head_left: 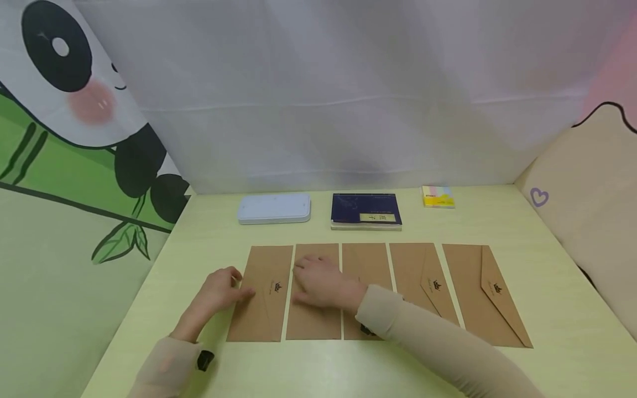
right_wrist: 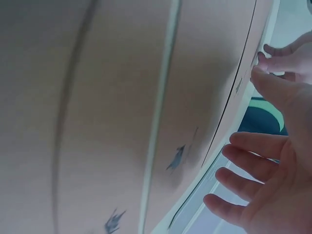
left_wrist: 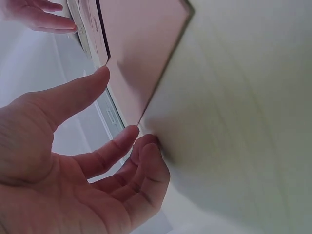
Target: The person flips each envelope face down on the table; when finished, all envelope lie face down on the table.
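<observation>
Several brown kraft envelopes with crown prints lie side by side in a row on the table in the head view. My left hand (head_left: 216, 290) is at the leftmost envelope (head_left: 256, 323), its thumb over the paper and its bent fingers along the left edge. In the left wrist view the index fingertip of the left hand (left_wrist: 92, 170) meets that edge. My right hand (head_left: 323, 282) is over the second envelope (head_left: 313, 326), with its fingers near the upper left side. Loosely spread fingers show on the right hand (right_wrist: 268, 175) in the right wrist view. My right forearm partly covers the third envelope (head_left: 363, 260).
Behind the row are a pale pencil case (head_left: 273, 208), a dark blue book (head_left: 365, 209) and a small colourful sticky-note pad (head_left: 438, 197). The fourth envelope (head_left: 408, 260) and the rightmost envelope (head_left: 468, 293) lie to the right. A white cloth (head_left: 348, 138) hangs behind the table.
</observation>
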{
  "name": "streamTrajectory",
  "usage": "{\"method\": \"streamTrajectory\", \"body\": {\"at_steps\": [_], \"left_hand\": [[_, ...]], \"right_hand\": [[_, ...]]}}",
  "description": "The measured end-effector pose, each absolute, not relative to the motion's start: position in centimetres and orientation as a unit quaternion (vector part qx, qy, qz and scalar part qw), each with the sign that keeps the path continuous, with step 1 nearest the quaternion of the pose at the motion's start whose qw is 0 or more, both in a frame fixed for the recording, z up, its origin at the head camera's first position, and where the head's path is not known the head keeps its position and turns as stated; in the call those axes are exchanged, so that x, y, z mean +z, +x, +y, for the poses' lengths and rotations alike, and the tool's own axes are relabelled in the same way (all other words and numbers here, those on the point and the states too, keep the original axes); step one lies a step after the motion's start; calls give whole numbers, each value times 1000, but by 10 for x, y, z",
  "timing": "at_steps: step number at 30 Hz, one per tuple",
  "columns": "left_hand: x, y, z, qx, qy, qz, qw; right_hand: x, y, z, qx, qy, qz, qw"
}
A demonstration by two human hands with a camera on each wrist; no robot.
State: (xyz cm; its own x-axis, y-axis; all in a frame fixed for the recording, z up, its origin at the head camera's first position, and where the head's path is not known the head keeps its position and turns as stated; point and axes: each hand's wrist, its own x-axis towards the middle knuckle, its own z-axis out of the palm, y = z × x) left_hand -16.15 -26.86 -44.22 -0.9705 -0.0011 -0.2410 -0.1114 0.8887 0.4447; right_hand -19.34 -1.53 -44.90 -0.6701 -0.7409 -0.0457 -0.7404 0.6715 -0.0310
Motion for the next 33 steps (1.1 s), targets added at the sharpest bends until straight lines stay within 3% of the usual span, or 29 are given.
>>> {"method": "streamTrajectory", "body": {"at_steps": [11,33], "left_hand": [[-443,-163,-267,233,-49,964,121],[-437,-162,-262,221,-92,963,128]], "right_hand": [[-446,-179,-33,26,-392,919,44],[-451,-184,-41,19,-394,918,37]]}}
